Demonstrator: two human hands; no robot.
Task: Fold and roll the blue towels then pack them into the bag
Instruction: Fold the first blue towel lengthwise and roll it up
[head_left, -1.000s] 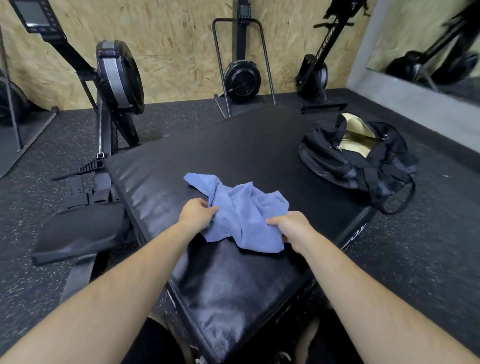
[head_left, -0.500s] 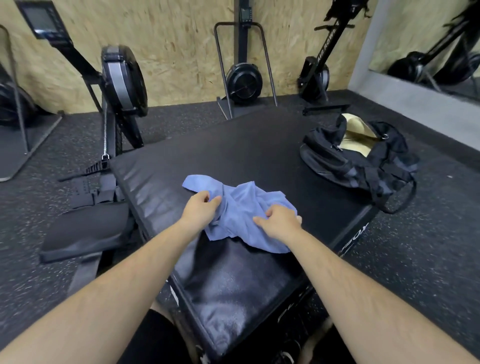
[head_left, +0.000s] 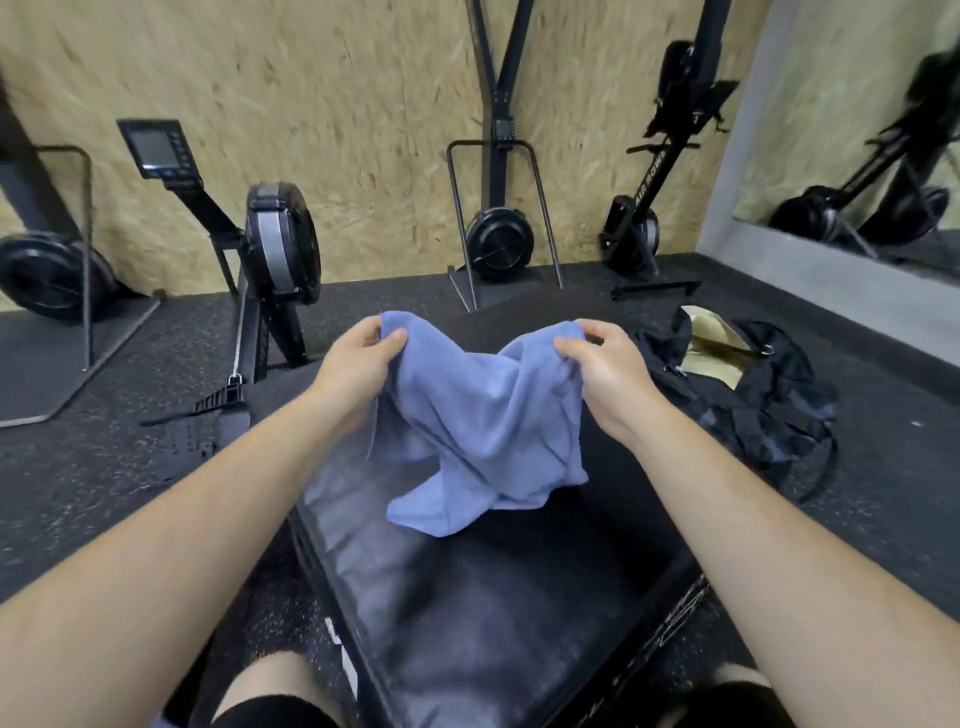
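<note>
Clearly the towel (head_left: 483, 415), pinched at its top corners by the left hand (head_left: 358, 358) and right hand (head_left: 597, 364), hangs limp (light, floppy), with the bag (head_left: 753, 384) at two o'clock.

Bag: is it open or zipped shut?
Open. The bag gapes at the top, and its tan lining shows through the mouth.

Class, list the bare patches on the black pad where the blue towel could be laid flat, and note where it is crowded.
Bare: the near half of the black pad, between the hanging end of the blue towel and the near edge, and the far strip behind the towel. Crowded: the right side, where the bag lies, and under the towel.
</note>
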